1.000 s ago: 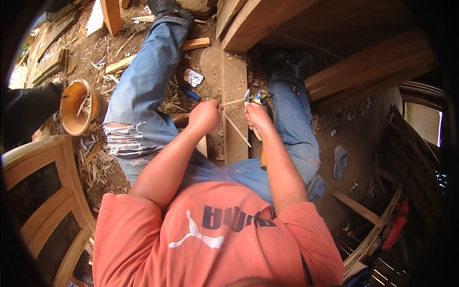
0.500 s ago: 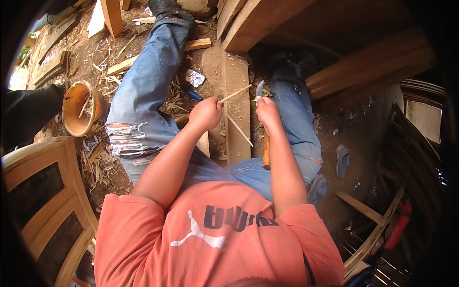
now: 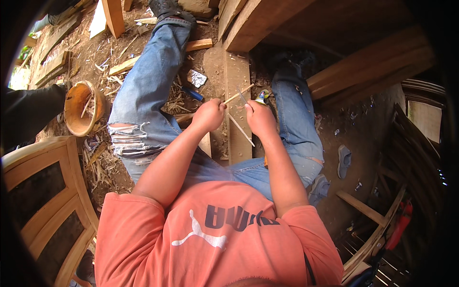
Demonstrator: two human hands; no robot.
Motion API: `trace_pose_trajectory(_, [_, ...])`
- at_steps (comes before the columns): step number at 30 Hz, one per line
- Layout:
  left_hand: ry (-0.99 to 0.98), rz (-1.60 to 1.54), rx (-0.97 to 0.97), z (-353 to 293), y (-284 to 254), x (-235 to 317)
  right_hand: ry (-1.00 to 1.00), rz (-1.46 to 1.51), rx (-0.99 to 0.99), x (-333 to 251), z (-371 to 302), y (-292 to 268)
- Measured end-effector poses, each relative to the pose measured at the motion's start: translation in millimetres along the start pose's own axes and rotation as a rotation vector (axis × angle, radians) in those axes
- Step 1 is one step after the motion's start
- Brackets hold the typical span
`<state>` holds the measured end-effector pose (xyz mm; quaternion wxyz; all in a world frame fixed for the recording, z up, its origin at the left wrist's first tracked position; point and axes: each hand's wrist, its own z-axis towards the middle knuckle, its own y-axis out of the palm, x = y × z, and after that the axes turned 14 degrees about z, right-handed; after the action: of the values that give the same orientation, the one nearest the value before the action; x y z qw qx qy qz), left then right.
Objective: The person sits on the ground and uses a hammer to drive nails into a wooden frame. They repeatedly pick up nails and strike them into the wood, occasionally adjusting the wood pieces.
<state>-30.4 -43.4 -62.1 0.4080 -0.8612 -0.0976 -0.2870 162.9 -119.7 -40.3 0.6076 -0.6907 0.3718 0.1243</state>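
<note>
Pinched in my left hand [image 3: 209, 115] is a thin pale wooden stick [image 3: 245, 89] that points up to the right. My right hand [image 3: 261, 118] grips a knife [image 3: 242, 97], its narrow blade meeting or crossing the stick; I cannot tell how deep it bites. An orange-brown wooden handle [image 3: 266, 163] shows partly beside my right forearm; the forearm hides how it joins the knife. A second thin stick [image 3: 241, 129] lies slanted over the plank [image 3: 238, 71] between my legs. Just past my right hand is a small yellow-green and blue container [image 3: 262, 96].
A blue-handled tool [image 3: 192, 93] and a crumpled silvery wrapper [image 3: 197, 78] lie near my left leg. Farther left stand an orange-brown bucket [image 3: 71, 114] and a curved wooden frame [image 3: 71, 179]. Heavy beams [image 3: 373, 62] rise at far right. A grey sandal [image 3: 344, 161] and wood shavings lie on the ground.
My right hand has shifted a little left and turned, bringing the knife blade from upright and apart to against the stick. The wooden handle is now mostly hidden by my forearm.
</note>
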Motion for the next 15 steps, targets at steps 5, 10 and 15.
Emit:
trace_pose_trajectory(5, [0.04,0.06,0.011,6.6,14.2,-9.2,0.169,0.098,-0.059,-4.6,-3.4,3.2])
trace_pose_trajectory(10, [0.118,0.185,-0.123,12.9,22.0,-16.9,0.224,0.007,-0.088,-23.2,-6.7,-0.5])
trace_pose_trajectory(15, [0.049,0.03,-0.076,13.8,25.9,-16.9,0.206,-0.148,-0.087,-28.4,-8.8,1.6])
